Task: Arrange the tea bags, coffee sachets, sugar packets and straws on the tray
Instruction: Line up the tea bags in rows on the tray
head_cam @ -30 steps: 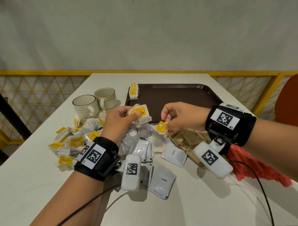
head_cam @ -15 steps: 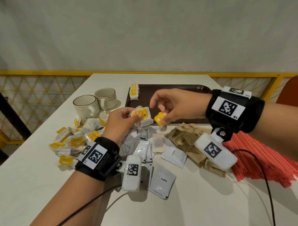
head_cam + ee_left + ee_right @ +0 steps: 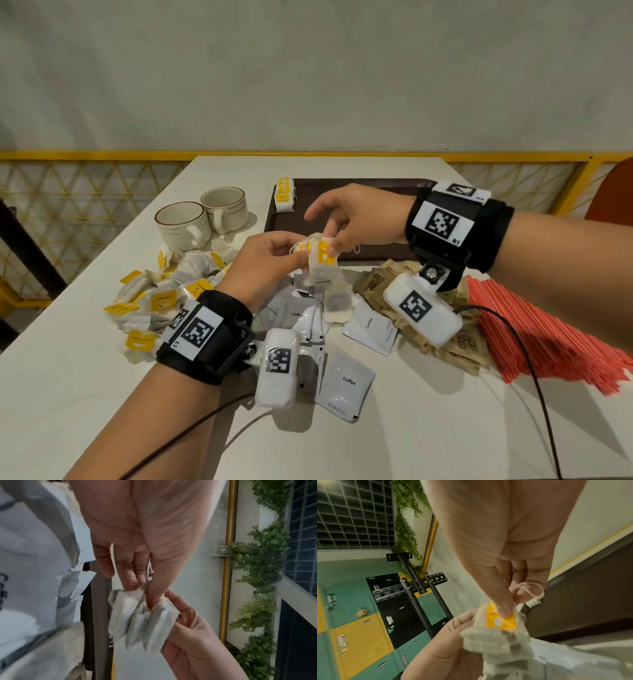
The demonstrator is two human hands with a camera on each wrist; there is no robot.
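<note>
While both hands met just in front of the brown tray (image 3: 383,192), the left hand (image 3: 263,263) gripped a small bundle of tea bags (image 3: 320,263) between thumb and fingers, held above the tabletop (image 3: 102,377). The right hand (image 3: 356,219) pinched the yellow tag (image 3: 501,619) on the front bag, its thumb pressed on the tag and its other fingers spread. A short stack of tea bags (image 3: 285,195) sat on the tray's near-left corner. Left of the tray lay a loose heap of tea bags (image 3: 164,298) beside two cups (image 3: 202,219). Coffee sachets (image 3: 346,383) were scattered in front of the tray, with brown sugar packets (image 3: 376,281) and red straws (image 3: 548,335) off its front-right corner.
</note>
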